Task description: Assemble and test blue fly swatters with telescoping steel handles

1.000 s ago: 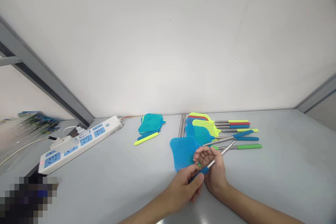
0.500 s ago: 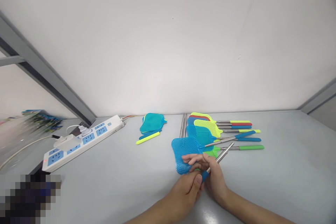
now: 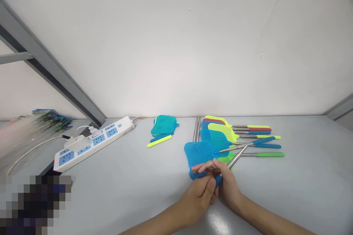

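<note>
My left hand is closed, its thumb pressed by the blue grip of a metal rod. The rod slants up and to the right, across the palm of my right hand. My right fingers curl loosely around it and point left; some are hidden behind my left hand. Just beyond lies a blue fly swatter with a metal shaft and a blue grip. Behind it are several more swatters, among them a yellow one and one with a green grip.
Thin metal rods lie left of the swatters. Farther left are stacked swatter heads and a yellow grip tube beside a blue one. A white power strip with plugs and cables crosses the left side, near plastic packaging.
The camera view has shifted a little, so the table items appear farther right. Both hands stay together around the blue-gripped rod, and a small green spot between them is now hidden.
</note>
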Tool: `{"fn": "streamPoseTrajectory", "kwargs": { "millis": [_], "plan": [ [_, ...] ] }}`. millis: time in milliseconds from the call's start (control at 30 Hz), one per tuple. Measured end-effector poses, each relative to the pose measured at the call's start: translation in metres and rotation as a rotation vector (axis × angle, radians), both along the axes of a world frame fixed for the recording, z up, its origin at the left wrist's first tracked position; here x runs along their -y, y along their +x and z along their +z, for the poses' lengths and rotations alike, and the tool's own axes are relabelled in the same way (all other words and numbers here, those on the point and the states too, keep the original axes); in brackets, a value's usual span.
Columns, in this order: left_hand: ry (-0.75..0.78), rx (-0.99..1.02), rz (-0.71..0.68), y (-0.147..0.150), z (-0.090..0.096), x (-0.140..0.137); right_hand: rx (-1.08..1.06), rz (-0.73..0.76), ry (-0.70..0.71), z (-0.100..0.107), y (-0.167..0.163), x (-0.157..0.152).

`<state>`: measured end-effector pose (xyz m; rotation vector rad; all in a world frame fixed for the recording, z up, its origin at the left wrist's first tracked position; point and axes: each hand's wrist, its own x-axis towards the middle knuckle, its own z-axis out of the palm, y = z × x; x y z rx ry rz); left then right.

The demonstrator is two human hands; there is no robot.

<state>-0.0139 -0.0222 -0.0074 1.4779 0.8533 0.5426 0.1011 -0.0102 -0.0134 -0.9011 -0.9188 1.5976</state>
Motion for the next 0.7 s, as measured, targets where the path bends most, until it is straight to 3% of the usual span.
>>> {"fn": "streamPoseTrajectory", "kwargs": {
  "millis": [367,533,700],
  "plan": [
    [-0.167,0.177,0.029,0.0041,-0.0031,-0.0041,0.089,-0.040,-0.049,-0.0030,0.0024,-0.0002],
    [-0.174,0.178,0.041,0.0030,-0.0038,-0.0052,0.112,-0.052,-0.075,-0.0041,0.0033,-0.0009],
    [-0.156,0.162,0.042,0.0014,-0.0037,-0.0057,-0.008,-0.147,-0.080,-0.0023,0.0038,-0.0020]
  ]
}}
